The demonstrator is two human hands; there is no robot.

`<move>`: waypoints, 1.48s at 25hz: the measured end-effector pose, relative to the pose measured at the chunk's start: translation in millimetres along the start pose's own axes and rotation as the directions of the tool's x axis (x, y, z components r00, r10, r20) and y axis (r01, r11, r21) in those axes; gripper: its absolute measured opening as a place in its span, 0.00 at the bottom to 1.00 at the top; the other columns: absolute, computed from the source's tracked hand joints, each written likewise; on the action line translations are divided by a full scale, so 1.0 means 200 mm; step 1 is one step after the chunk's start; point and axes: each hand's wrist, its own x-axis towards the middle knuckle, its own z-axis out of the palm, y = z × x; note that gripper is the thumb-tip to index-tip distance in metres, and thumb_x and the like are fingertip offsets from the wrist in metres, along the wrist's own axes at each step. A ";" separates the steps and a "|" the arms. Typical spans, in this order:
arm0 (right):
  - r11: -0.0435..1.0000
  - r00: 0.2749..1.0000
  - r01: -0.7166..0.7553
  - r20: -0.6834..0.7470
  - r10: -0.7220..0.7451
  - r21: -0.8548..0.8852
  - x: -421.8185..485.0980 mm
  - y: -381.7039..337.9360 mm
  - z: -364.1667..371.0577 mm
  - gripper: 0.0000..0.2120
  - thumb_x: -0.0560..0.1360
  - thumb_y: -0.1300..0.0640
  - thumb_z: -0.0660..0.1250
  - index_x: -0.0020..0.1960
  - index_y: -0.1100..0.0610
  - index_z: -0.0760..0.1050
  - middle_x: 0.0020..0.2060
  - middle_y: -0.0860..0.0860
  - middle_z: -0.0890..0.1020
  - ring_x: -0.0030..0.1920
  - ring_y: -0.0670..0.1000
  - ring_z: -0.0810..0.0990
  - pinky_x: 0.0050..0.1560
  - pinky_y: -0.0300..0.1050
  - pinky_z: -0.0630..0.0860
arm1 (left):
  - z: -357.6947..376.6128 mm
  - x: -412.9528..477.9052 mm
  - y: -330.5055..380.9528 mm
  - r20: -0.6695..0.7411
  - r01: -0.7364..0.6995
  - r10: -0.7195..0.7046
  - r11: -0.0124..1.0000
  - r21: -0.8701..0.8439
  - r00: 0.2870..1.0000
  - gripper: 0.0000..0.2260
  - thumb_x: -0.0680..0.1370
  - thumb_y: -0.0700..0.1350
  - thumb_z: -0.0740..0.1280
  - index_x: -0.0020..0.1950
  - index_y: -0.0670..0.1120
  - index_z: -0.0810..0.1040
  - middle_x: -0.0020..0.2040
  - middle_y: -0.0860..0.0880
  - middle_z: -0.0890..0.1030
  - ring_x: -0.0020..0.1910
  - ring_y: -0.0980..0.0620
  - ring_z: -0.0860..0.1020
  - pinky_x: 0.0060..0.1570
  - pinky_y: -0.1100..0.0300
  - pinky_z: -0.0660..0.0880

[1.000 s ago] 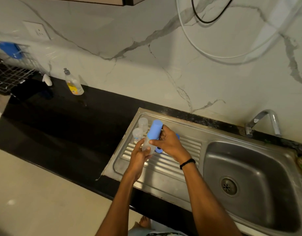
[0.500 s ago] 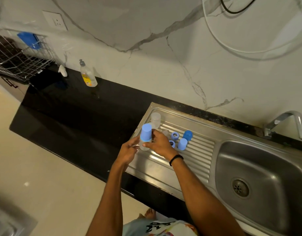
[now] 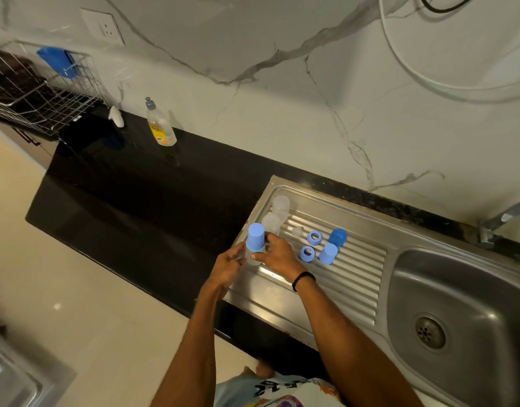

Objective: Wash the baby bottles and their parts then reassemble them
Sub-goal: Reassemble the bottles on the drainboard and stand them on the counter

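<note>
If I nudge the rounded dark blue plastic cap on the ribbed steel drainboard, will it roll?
Likely: the rounded dark blue plastic cap, being domed, may rock or roll along the ribbed steel drainboard. Small, so probably light.

A black stone counter runs below a white, grey-veined marble wall, with a socket above its left end, a wire rack beside that end, a white hose looping above its right part and glossy cream floor in front.

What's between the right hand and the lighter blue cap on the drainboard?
Head view: a blue screw ring lies flat between right hand and cap.
</note>
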 end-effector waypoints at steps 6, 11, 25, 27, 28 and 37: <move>0.999 0.999 -0.024 0.025 0.023 0.025 0.01 0.05 0.03 0.28 0.70 0.58 0.77 0.68 0.54 0.73 0.59 0.46 0.79 0.59 0.48 0.78 0.61 0.44 0.75 | 0.02 0.02 -0.04 0.012 0.017 -0.017 1.000 0.002 1.000 0.26 0.81 0.30 0.59 0.74 0.53 0.72 0.71 0.54 0.74 0.73 0.50 0.69 0.75 0.45 0.65; 0.999 0.999 -0.024 0.033 0.022 0.041 0.02 0.06 0.03 0.28 0.71 0.59 0.77 0.68 0.54 0.72 0.59 0.46 0.79 0.60 0.48 0.78 0.62 0.45 0.74 | 0.03 0.01 -0.02 -0.003 0.005 -0.005 1.000 0.010 1.000 0.25 0.81 0.30 0.59 0.74 0.51 0.72 0.69 0.55 0.73 0.71 0.53 0.68 0.73 0.47 0.65; 0.998 0.992 0.061 0.112 -0.062 0.013 0.25 -0.21 0.23 0.27 0.71 0.58 0.76 0.68 0.54 0.72 0.61 0.52 0.80 0.59 0.50 0.79 0.62 0.49 0.77 | -0.24 0.07 0.04 -0.174 -0.065 0.048 0.994 -0.091 0.984 0.25 0.81 0.30 0.59 0.74 0.51 0.72 0.66 0.55 0.78 0.60 0.59 0.79 0.62 0.60 0.76; 0.998 0.989 0.054 0.137 -0.055 0.011 0.31 -0.25 0.30 0.29 0.70 0.58 0.77 0.68 0.54 0.72 0.61 0.51 0.80 0.60 0.51 0.79 0.62 0.51 0.77 | -0.31 0.09 0.03 -0.216 -0.053 0.030 0.994 -0.099 0.976 0.26 0.81 0.29 0.59 0.74 0.51 0.72 0.68 0.53 0.78 0.63 0.57 0.78 0.61 0.63 0.76; 0.999 0.988 0.050 0.146 -0.051 0.013 0.34 -0.27 0.33 0.29 0.70 0.58 0.77 0.68 0.53 0.72 0.62 0.51 0.80 0.60 0.50 0.79 0.62 0.51 0.77 | -0.35 0.11 0.02 -0.236 -0.048 0.025 0.994 -0.094 0.972 0.26 0.81 0.29 0.59 0.75 0.51 0.71 0.69 0.52 0.77 0.66 0.55 0.76 0.64 0.59 0.74; 1.000 0.981 0.020 0.194 -0.018 -0.009 0.54 -0.39 0.54 0.29 0.70 0.59 0.77 0.68 0.54 0.72 0.63 0.52 0.79 0.62 0.51 0.78 0.56 0.39 0.73 | -0.54 0.23 -0.03 -0.358 -0.056 0.023 0.995 -0.083 0.933 0.25 0.82 0.31 0.58 0.76 0.51 0.70 0.71 0.50 0.75 0.70 0.50 0.74 0.70 0.48 0.72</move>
